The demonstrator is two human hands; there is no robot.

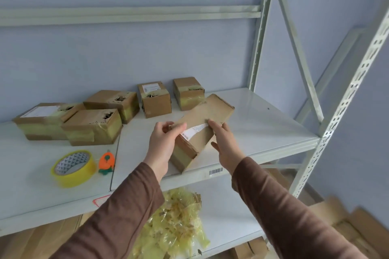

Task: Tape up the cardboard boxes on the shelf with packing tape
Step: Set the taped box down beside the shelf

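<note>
Both hands are holding a long cardboard box above the front edge of the shelf, tilted with its near end low and its far end raised. The left hand is gripping the near left corner, thumb and fingers curled over the top edge. The right hand is pressing on the top face beside a white label, fingers mostly straight, thumb spread below; it is steadying more than gripping.

The likeliest slip seems to be the box sliding out on the right side, since only the left hand is truly clamping it and the near end is hanging past the shelf lip. A drop would land it on the lower shelf among the pile of yellow tape scraps.

The roll of yellow tape and the orange cutter are lying well to the left, near the shelf front, so reaching for them means freeing a hand while the box is unsupported; setting it flat first looks safer. Five taped boxes are sitting farther back.
</note>
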